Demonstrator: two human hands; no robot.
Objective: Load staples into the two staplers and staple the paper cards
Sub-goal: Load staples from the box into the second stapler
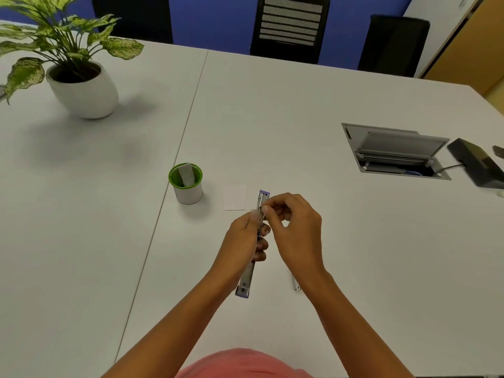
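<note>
A purple stapler [246,279] is swung fully open into one long metal strip, held above the table. My left hand [245,241] is shut around its middle. My right hand [294,225] pinches something small at the stapler's upper half, near the staple channel; what sits between the fingertips is too small to make out. A second metal piece [296,285] lies on the table just under my right wrist, mostly hidden. A white paper card [235,197] lies flat beyond the hands.
A green-rimmed white cup [186,184] holding a grey block stands left of the card. A potted plant [81,85] is at far left. An open cable hatch [395,151] and a black device [477,165] are at right. Chairs line the table's far edge.
</note>
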